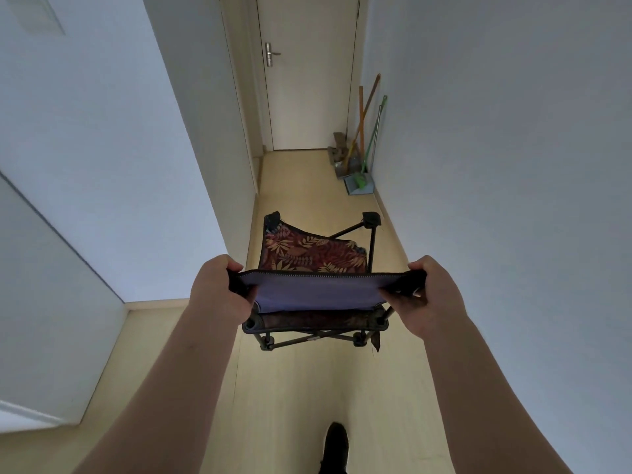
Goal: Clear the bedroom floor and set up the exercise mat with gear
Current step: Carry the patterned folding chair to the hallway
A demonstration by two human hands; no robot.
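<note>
"Holding what at the moment?"
"I have the chair (314, 292) straight out in front of me, between both hands. My left hand (219, 289) is curled round the top left corner of its backrest, and my right hand (431, 292) grips the top right corner."
"Which way does it face?"
"Away from me. The leaf-print seat (307, 254) lies beyond my knuckles, and the legs sit below them. I can't tell whether they touch the floor (307, 388). A door (307, 80) is ahead, brooms (362, 131) lean on the right wall, and my shoe (335, 443) shows underneath."
</note>
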